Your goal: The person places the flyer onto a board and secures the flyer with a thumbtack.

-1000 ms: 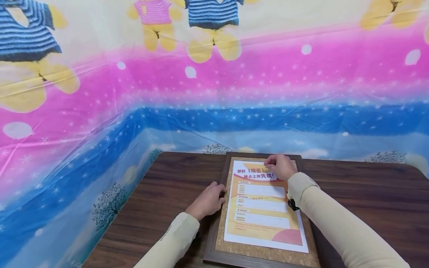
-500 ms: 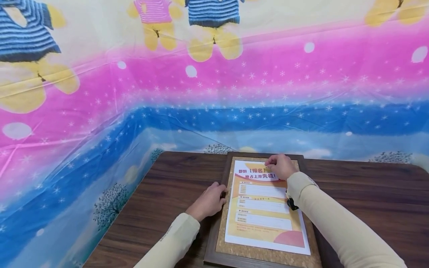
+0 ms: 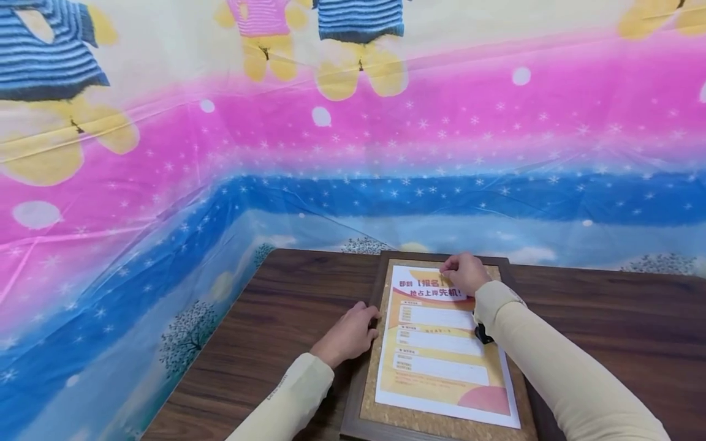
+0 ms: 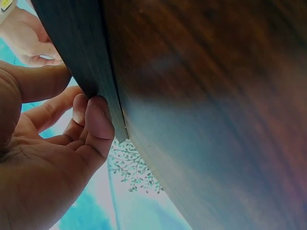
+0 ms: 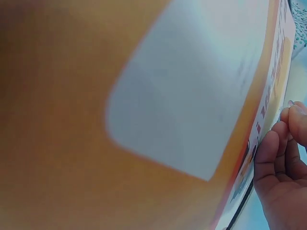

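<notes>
A cork board (image 3: 441, 418) in a dark wooden frame lies on the table, with a yellow and white printed poster (image 3: 441, 389) laid over the cork. My left hand (image 3: 347, 334) holds the frame's left edge. In the left wrist view its thumb and fingertips meet the dark frame (image 4: 79, 38). Over the poster's top edge, my right hand (image 3: 467, 274) pinches something small between thumb and forefinger. The right wrist view shows it as a tiny clear push pin (image 5: 290, 103), mostly hidden by the fingers, close over the poster (image 5: 177, 96).
The dark wood-grain table (image 3: 265, 331) extends to both sides of the board. A printed cloth (image 3: 309, 196) in pink, blue and cream hangs behind it and along the left side. A black watch (image 3: 483, 334) shows under the right sleeve.
The board and both hands sit slightly farther right in the head view, as does the backdrop. Each hand keeps its hold and its place on the board.
</notes>
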`<control>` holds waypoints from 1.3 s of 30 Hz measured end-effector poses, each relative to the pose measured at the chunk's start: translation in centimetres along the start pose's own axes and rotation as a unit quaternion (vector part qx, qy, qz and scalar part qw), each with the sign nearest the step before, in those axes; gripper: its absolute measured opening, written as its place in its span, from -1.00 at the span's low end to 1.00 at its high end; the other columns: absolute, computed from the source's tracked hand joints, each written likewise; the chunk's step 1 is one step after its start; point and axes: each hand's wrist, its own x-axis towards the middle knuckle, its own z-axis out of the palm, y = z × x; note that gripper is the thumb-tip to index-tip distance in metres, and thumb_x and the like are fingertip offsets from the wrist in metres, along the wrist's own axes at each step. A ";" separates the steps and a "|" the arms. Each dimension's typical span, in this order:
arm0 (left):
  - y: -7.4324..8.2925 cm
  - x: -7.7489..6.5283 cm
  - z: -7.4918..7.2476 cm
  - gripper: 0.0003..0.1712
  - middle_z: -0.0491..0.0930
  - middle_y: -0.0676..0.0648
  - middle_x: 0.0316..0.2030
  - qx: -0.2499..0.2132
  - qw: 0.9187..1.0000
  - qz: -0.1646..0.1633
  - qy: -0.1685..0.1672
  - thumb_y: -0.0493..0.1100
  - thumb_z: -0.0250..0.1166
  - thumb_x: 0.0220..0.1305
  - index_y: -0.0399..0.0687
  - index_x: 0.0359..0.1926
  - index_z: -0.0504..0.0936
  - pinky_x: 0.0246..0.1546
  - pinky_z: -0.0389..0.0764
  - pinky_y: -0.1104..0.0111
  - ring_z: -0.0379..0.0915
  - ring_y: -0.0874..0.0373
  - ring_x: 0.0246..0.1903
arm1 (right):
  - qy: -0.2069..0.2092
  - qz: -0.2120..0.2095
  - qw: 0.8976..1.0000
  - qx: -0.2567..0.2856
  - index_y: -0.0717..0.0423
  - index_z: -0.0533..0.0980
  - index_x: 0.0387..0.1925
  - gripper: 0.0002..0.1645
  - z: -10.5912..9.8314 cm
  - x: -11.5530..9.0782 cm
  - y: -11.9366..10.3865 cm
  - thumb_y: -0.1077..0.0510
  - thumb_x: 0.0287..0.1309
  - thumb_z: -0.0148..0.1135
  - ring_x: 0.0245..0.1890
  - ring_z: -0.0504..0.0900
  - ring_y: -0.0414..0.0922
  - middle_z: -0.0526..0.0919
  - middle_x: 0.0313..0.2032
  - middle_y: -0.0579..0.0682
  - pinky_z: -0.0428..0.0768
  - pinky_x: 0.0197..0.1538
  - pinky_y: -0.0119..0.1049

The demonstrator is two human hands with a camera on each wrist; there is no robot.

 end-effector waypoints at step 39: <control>0.1 0.0 0.3 -0.65 0.43 -0.11 -0.11 0.010 1.000 -0.001 0.022 -0.22 0.25 0.29 -0.14 0.10 0.53 -0.40 0.42 0.36 0.37 0.19 -0.35 | 0.027 0.073 0.997 0.019 0.15 0.65 -0.24 -0.82 0.5 0.9 -0.9 0.13 0.25 0.21 -0.20 0.49 0.06 0.57 -0.19 0.13 0.43 -0.23 -0.12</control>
